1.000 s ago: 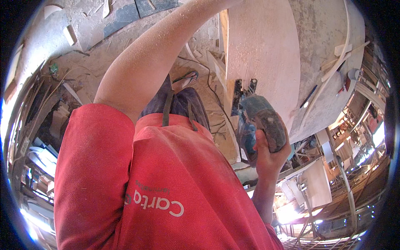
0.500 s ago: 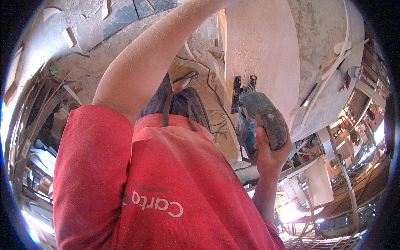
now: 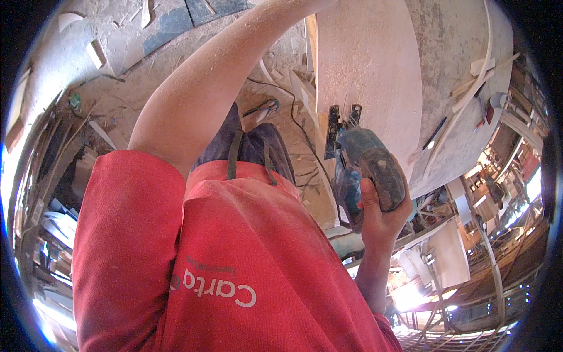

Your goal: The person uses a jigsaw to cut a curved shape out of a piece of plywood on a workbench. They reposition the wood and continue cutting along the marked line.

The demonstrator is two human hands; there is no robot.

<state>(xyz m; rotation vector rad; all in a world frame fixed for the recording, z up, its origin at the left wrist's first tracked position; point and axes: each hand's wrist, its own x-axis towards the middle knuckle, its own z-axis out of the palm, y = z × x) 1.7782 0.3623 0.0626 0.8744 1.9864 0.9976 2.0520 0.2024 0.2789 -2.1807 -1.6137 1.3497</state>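
My right hand (image 3: 384, 214) is wrapped round a dark, dusty jigsaw (image 3: 369, 170), with the thumb along its near side. The jigsaw's black base plate (image 3: 332, 132) lies on a pale wooden board (image 3: 375, 58) with a curved right edge, close to the board's left edge. Sawdust is scattered on the board ahead of the tool. The blade itself is too unclear to make out. My left forearm, dotted with sawdust, stretches across to the top of the picture over the board's far end. The left hand lies beyond the upper edge, out of sight.
A dark cord (image 3: 302, 126) runs along the littered floor near my foot. Right of the board, a pen (image 3: 435, 132) and a long thin curved strip (image 3: 463, 100) lie on the worn tabletop (image 3: 451, 53). Wood offcuts (image 3: 97, 54) are strewn at the far left.
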